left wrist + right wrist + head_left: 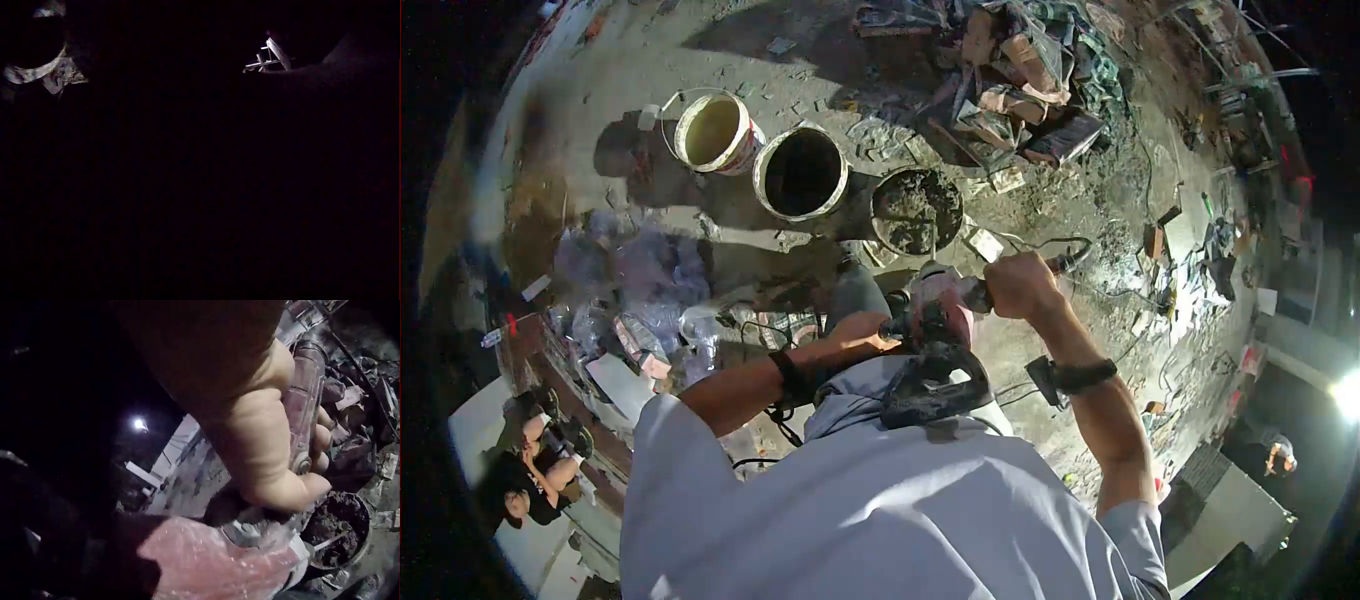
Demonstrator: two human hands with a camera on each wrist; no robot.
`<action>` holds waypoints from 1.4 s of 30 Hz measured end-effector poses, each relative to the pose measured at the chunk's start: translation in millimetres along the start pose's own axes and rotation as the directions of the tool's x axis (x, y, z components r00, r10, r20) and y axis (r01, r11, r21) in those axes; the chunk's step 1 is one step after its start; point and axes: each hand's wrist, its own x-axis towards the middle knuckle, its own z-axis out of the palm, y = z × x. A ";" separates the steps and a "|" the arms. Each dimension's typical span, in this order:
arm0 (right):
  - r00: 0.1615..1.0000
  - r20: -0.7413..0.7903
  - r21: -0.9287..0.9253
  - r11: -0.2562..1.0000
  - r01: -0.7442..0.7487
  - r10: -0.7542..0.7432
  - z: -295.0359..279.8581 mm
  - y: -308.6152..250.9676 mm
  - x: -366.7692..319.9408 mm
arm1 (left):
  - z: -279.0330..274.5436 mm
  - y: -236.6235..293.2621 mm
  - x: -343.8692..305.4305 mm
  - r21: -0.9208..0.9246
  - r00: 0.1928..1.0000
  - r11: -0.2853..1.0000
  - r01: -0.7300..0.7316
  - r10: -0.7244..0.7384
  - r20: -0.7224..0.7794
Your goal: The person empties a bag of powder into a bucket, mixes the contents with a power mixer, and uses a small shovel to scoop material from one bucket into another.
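A dusty red mixing drill [940, 305] stands between both hands in the head view, its rod reaching into a dark bucket [876, 232] of lumpy grey mortar [912, 215]. My right hand [1022, 285] grips the drill's handle on the right; the right wrist view shows its fingers and thumb wrapped round the red handle [306, 394]. On the opposite side, my left hand [862, 335] holds the drill by its left handle, the fingertips partly hidden. The left wrist view is nearly black and does not show that hand.
Left of the mortar stand a dark-mouthed bucket [802, 172] and a white pail [712, 132] with pale liquid. Rubble and bags [1030, 80] are heaped ahead. A cord [1080, 250] trails near the right hand. One person [540, 465] sits at left; another [1280, 453] is far right.
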 end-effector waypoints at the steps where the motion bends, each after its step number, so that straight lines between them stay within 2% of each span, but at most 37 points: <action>1: 1.000 0.011 0.006 1.000 -0.008 0.008 3.3 -2.0 -1.1 | -12.1 12.1 -8.7 -0.056 1.000 0.998 0.014 -0.013 0.017; 2: 1.000 0.022 0.012 1.000 -0.018 0.017 5.0 -2.7 -1.5 | -21.3 19.1 -12.6 -0.111 0.999 0.993 0.028 -0.025 0.036; 6: 0.997 0.043 0.073 0.995 -0.062 0.059 12.8 -9.6 -8.6 | 4.1 -16.6 4.9 -0.031 0.995 0.999 -0.032 0.035 0.090; 12: 0.992 0.057 0.105 0.987 -0.117 0.112 16.1 -16.3 -14.2 | -4.6 -23.6 0.4 0.011 0.996 0.996 -0.086 0.087 -0.028; 15: 0.989 0.061 0.149 0.978 -0.143 0.136 13.7 -22.5 -16.0 | -27.1 -15.1 -3.3 0.048 0.995 0.997 -0.058 0.053 0.090; 17: 0.990 0.001 0.178 0.975 -0.137 0.139 12.6 -27.5 -16.1 | -35.9 -16.6 -4.9 0.038 0.986 0.999 -0.011 0.005 0.167; 21: 0.981 0.004 0.212 0.958 -0.191 0.194 14.7 -36.8 -10.3 | -44.9 -37.8 -1.8 0.000 0.976 0.995 -0.100 0.098 0.193; 23: 0.978 0.003 0.225 0.952 -0.206 0.211 12.7 -40.0 -10.0 | -66.5 -23.9 -5.9 0.126 0.970 0.990 -0.067 0.035 0.241; 26: 0.971 0.038 0.246 0.940 -0.238 0.236 3.5 -44.3 -8.3 | -93.8 -11.7 -13.0 0.157 0.964 0.987 -0.032 -0.011 0.264; 27: 0.969 0.040 0.250 0.937 -0.246 0.244 3.0 -44.8 -5.8 | -94.9 -22.9 -8.5 0.161 0.963 0.986 -0.038 -0.007 0.270; 29: 0.961 0.096 0.268 0.923 -0.275 0.258 6.9 -48.2 -2.1 | -91.4 -49.8 0.4 0.073 0.936 0.974 -0.215 0.185 0.299; 32: 0.957 0.072 0.327 0.900 -0.288 0.281 7.1 -54.5 0.4 | -96.0 -61.1 3.5 0.121 0.916 0.942 -0.314 0.267 0.298; 36: 0.946 0.061 0.352 0.880 -0.320 0.319 -4.6 -56.1 3.2 | -120.1 -50.0 -0.9 0.111 0.912 0.957 -0.268 0.215 0.350; 38: 0.940 0.087 0.330 0.881 -0.338 0.328 -10.2 -56.9 8.7 | -134.2 -38.6 -7.5 0.113 0.918 0.974 -0.196 0.142 0.371; 42: 0.936 0.114 0.318 0.881 -0.352 0.333 -13.3 -57.7 14.3 | -136.5 -55.3 -3.9 0.118 0.905 0.955 -0.272 0.212 0.370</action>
